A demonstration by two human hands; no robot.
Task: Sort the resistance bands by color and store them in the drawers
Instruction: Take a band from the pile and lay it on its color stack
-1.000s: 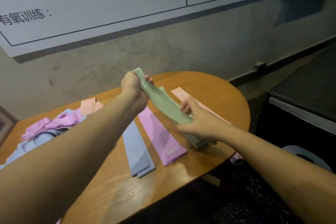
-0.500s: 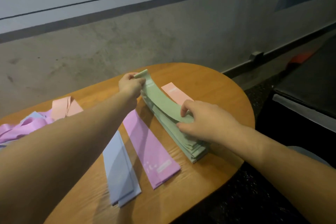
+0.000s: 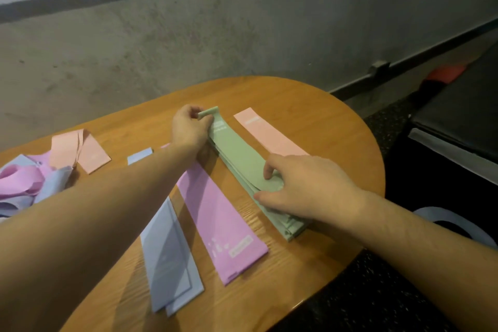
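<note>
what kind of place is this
Probably a gym or fitness studio: resistance bands sorted by color on a wooden table, dark speckled rubber-like flooring, and a black padded bench or mat at right.

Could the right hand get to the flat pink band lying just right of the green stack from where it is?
Probably yes. The right hand rests on the green stack, and the pink band lies flat beside it with nothing on it. The hand would first have to let go of the top green band.

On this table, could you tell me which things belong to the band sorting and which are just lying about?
Job:
green stack, gripped by left hand and right hand
purple band
blue bands
pink band
unsorted heap

Lying about:
orange object
black bench
</note>
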